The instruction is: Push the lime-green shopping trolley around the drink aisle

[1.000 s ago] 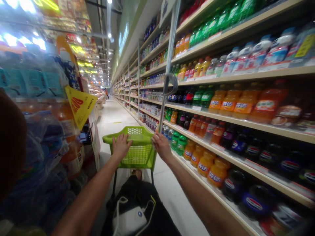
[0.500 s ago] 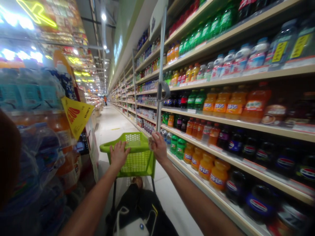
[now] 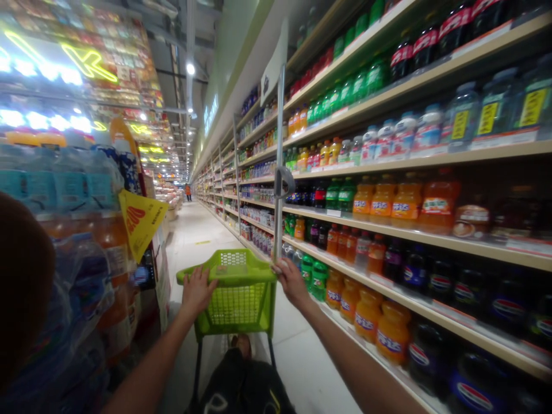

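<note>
Mid-aisle, ahead of the person: green basket point(image 3: 235, 302); left hand point(image 3: 196, 290) closed over its near rim, right hand point(image 3: 292, 283) gripping its right corner beside a grey pole point(image 3: 279, 161); drink shelves point(image 3: 388, 227) close right; wrapped bottle packs point(image 3: 81, 253) left; black bag point(image 3: 245, 385) below.

Beige shelving run point(image 3: 431, 238) down the right: orange plastic soda bottles point(image 3: 382, 201) and green ones point(image 3: 340, 194) on the mid tier, dark cola bottles point(image 3: 414, 269) one tier down (labels blurred). Pale tiled floor point(image 3: 198, 230) carries the lime-green plastic basket cart point(image 3: 241, 299); shrink-wrapped bottle packs point(image 3: 81, 270) stacked on the left.
</note>
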Demonstrator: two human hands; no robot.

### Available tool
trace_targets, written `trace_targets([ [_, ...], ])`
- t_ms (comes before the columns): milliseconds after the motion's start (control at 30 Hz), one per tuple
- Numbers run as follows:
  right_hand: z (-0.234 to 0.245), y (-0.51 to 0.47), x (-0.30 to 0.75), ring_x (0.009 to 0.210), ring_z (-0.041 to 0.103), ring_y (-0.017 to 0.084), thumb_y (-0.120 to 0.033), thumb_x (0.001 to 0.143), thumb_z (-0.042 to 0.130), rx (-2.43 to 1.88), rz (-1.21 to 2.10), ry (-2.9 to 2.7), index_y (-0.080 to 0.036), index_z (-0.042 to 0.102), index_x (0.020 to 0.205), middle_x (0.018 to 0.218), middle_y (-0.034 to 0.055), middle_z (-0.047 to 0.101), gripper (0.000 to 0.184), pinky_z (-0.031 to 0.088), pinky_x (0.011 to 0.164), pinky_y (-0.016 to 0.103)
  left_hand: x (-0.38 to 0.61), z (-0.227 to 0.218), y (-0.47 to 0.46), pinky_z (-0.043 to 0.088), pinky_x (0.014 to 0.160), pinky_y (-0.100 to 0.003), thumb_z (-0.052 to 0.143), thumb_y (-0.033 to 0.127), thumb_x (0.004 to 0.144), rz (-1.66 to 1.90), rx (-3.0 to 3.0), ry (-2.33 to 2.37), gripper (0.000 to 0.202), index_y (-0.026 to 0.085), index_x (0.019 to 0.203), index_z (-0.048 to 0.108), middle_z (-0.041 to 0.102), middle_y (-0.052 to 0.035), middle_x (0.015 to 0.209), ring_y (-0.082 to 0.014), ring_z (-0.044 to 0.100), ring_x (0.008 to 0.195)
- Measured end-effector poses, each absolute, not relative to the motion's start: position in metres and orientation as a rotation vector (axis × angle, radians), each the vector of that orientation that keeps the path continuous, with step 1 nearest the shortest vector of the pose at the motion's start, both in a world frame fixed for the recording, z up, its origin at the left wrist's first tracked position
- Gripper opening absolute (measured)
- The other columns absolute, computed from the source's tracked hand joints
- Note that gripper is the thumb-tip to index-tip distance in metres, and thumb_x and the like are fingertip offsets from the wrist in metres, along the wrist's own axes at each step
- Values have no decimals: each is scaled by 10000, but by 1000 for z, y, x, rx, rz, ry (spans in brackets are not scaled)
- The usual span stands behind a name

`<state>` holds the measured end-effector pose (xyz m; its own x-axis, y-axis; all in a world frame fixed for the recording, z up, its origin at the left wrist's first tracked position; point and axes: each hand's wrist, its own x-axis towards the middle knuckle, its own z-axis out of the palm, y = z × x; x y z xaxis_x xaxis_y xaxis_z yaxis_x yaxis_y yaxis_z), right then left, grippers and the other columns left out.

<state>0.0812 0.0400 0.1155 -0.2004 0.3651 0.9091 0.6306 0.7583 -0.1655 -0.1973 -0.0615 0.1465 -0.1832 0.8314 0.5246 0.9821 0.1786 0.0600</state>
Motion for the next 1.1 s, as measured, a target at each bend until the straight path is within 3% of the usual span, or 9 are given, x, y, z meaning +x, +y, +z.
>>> trace_targets([
  [200, 110, 21, 27, 1170, 448, 211, -136, 850, 413, -697, -273, -1834, -229, 602, 1042, 1196, 82, 534, 285, 399, 974, 421, -197, 147, -60, 231, 1046, -475, 312, 440, 869, -506, -1721, -2061, 464, 195, 1230, 473, 492, -95, 1306, -247, 371, 1249],
  [400, 106, 23, 19, 1221, 386, 218, -137, 842, 465, -706, -344, -1902, -223, 622, 1035, 1230, 76, 528, 263, 355, 997, 429, -195, 152, -58, 258, 1029, -476, 334, 432, 864, -475, -1773, -2027, 474, 156, 1226, 469, 514, -113, 1275, -254, 408, 1216],
  [633, 112, 58, 71, 1095, 476, 222, -158, 868, 377, -1036, -314, -1682, -153, 626, 1000, 1141, 125, 560, 282, 366, 969, 458, -214, 146, -61, 220, 1030, -552, 330, 380, 868, -575, -1619, -2170, 476, 132, 1266, 412, 398, -143, 1373, -262, 308, 1289],
  [867, 113, 31, 19, 1221, 379, 213, -60, 817, 367, -854, -274, -1858, -162, 605, 1074, 1224, 105, 526, 365, 330, 1017, 412, -206, 146, -64, 213, 1021, -585, 321, 377, 873, -579, -1617, -2168, 454, 148, 1251, 425, 401, -144, 1371, -262, 311, 1289],
  [1100, 131, 21, 7, 1221, 383, 228, -98, 846, 411, -942, -332, -1998, -158, 607, 1077, 1252, 118, 519, 309, 313, 1015, 408, -202, 153, -66, 177, 1020, -617, 355, 354, 862, -656, -1617, -2159, 449, 139, 1247, 437, 395, -156, 1372, -284, 309, 1290],
])
